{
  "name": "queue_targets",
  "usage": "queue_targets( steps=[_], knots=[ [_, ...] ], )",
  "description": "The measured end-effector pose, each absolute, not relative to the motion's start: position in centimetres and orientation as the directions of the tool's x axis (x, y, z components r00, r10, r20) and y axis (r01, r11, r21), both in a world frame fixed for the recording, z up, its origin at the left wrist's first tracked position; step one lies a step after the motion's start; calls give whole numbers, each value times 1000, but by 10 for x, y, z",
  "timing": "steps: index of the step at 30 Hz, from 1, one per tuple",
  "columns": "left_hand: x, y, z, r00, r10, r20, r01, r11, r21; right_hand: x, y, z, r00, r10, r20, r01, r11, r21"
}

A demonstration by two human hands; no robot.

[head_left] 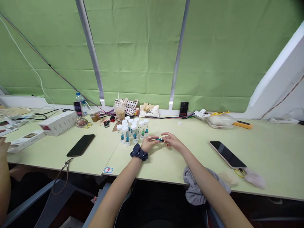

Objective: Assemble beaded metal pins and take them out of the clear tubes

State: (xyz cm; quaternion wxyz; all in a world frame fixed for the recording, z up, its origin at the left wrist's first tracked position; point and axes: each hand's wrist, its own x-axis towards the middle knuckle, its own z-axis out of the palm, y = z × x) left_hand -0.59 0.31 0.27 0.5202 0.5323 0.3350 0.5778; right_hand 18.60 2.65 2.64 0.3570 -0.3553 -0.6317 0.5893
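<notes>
My left hand (149, 143), with a dark dotted scrunchie (139, 153) round its wrist, pinches one end of a small blue and dark piece (160, 140). From the other side, the fingers of my right hand (173, 141) close on the same piece. It is too small for me to tell its kind. Just left of my left hand stands a cluster of clear tubes (127, 139) with white caps, upright on the table, with blue or green bits inside. A loose white cap (180, 123) lies farther back.
A black phone (81, 145) lies at the left, another phone (228, 154) at the right. Grey cloth (196, 186) hangs over the front edge under my right forearm. Behind the tubes stands a drink cup (119, 110). A co-worker's hand (4, 147) shows at the far left.
</notes>
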Motion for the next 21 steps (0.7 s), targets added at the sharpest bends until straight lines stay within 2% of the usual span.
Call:
queue_targets(
  steps=[3, 7, 13, 18, 21],
  knots=[
    [-5, 2, 5, 109, 958, 265, -255, -231, 939, 184, 27, 24, -474, 880, -29, 86, 13, -996],
    [-6, 0, 5, 116, 958, 264, -248, -229, 941, 183, 25, 26, -520, 850, 84, 33, 119, -992],
    [-7, 0, 4, 204, 952, 227, -232, -178, 956, 182, 23, 26, -526, 847, -79, 145, -2, -989],
    [-6, 2, 0, 176, 944, 278, -277, -223, 935, 181, 21, 26, -577, 815, 58, 29, 92, -995],
    [-6, 4, -3, 190, 942, 277, -273, -220, 936, 181, 22, 24, -563, 827, 1, 66, 47, -997]
  ],
)
